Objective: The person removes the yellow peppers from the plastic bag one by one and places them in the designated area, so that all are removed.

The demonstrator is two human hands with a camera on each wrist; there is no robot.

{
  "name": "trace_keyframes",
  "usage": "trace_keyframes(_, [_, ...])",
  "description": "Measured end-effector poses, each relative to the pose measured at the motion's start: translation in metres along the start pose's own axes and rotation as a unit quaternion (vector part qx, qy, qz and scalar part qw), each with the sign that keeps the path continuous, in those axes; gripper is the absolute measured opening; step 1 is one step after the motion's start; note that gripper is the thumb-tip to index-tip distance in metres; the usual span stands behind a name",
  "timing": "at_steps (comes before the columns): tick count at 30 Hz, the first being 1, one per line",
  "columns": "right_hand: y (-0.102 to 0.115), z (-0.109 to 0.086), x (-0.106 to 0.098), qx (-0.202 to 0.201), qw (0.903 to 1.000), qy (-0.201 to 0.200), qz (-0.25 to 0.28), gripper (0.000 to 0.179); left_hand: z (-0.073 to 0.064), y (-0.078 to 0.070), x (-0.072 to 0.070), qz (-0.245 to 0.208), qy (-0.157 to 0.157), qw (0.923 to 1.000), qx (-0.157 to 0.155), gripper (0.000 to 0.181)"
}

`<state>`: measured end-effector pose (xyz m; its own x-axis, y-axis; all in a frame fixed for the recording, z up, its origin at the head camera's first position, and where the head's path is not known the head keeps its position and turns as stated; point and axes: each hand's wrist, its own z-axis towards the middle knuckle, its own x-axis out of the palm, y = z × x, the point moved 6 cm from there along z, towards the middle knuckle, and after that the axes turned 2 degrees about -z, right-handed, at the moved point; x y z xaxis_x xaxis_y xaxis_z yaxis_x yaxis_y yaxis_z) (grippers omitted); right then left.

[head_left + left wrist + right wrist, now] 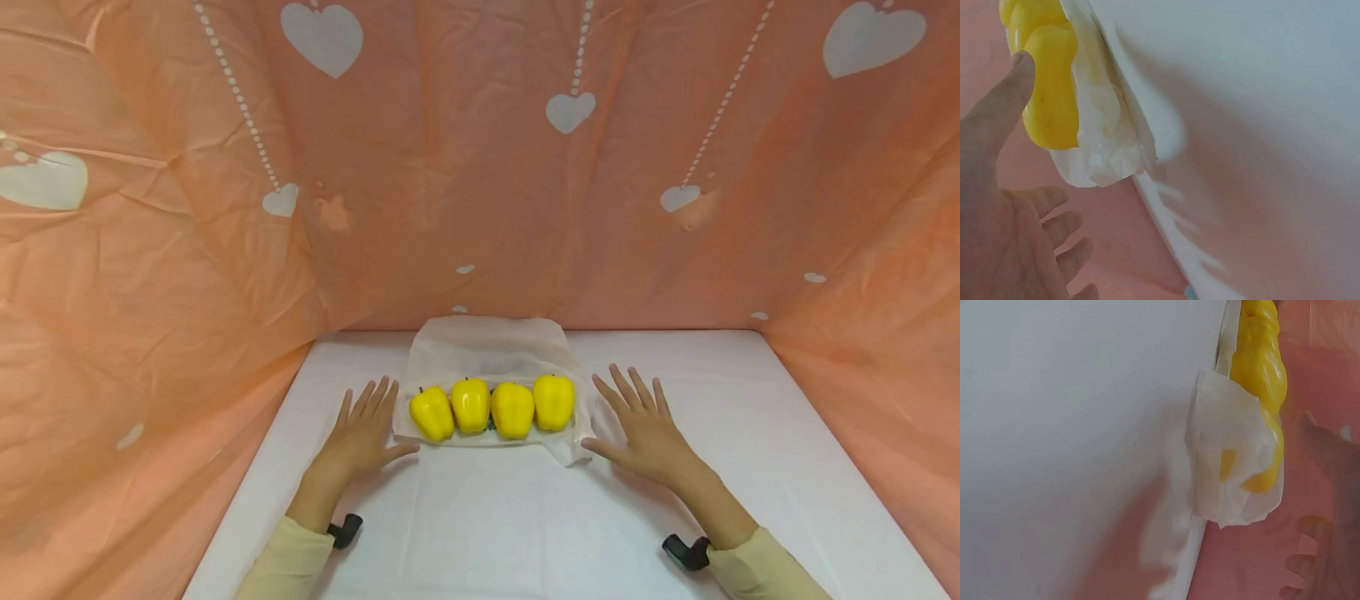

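Note:
Several yellow bell peppers stand side by side in a row on a thin white wrapping sheet. Left of the row, my left hand is spread with its thumb pointing in toward the leftmost pepper. On the other side my right hand is likewise spread, its thumb close to the sheet's right corner. Neither hand holds anything. In the left wrist view the thumb overlaps a pepper. Crumpled sheet partly covers the end pepper in the right wrist view.
The peppers and sheet lie toward the back of a white table. An orange cloth with white hearts hangs behind it and along both sides. Dark wrist-worn pieces sit at the sleeve ends.

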<state>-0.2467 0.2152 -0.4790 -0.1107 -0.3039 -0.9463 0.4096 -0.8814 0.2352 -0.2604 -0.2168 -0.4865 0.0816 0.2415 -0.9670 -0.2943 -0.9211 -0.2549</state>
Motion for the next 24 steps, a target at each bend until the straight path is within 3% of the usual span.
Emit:
trace_keyframes(17, [0.014, 0.026, 0.016, -0.033, 0.9992, -0.014, 0.018, 0.101, 0.016, 0.006, 0.006, 0.001, 0.017, 0.9998, 0.007, 0.106])
trace_keyframes(24, [0.02, 0.035, 0.022, -0.029, 0.9989, 0.009, 0.034, 0.103, 0.024, 0.006, 0.007, -0.004, 0.03, 0.9996, 0.001, 0.102])
